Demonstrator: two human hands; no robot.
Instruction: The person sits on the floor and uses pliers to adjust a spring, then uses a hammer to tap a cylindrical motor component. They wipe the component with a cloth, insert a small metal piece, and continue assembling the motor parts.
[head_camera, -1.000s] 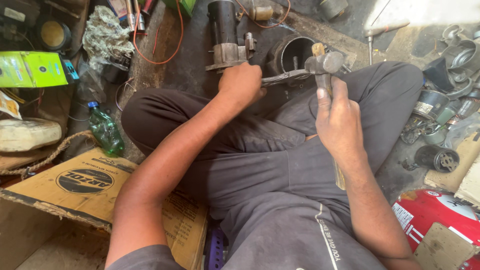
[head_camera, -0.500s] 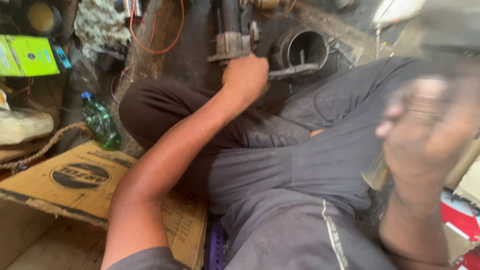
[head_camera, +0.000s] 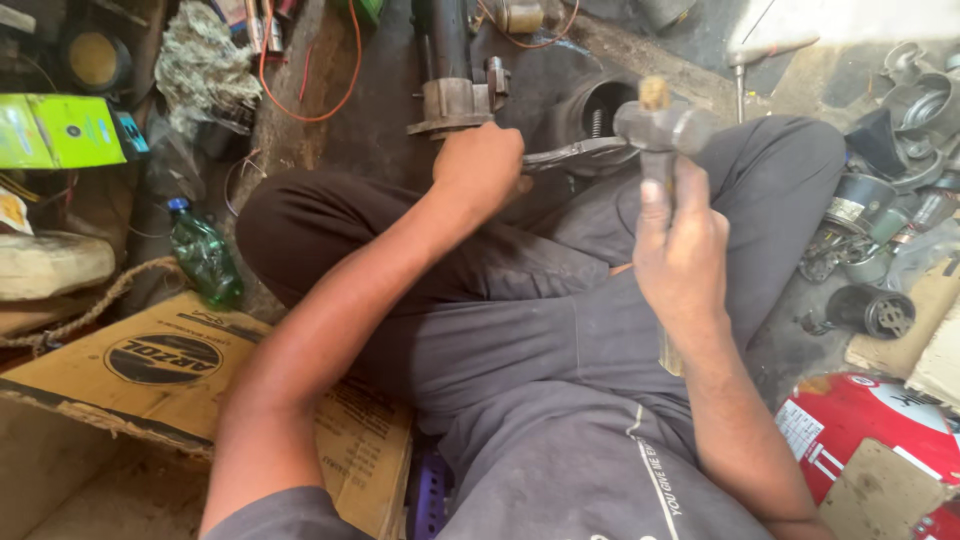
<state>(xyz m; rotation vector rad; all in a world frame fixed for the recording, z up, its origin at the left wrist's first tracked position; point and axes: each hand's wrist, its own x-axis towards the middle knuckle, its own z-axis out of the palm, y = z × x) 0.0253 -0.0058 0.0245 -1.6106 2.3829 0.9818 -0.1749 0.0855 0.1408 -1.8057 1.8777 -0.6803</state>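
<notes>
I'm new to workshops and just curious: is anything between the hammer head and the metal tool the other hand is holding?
Nothing visible. The right hand holds the hammer with its head at the far end of the metal tool, which the left hand grips. Whether head and tool touch, I cannot tell.

The left hand is stretched forward with the arm nearly straight, its fingers curled shut in a fist, knuckles up. The right hand is raised nearer the body, forearm angled upward, fingers wrapped tight, back of the hand facing the camera.
</notes>
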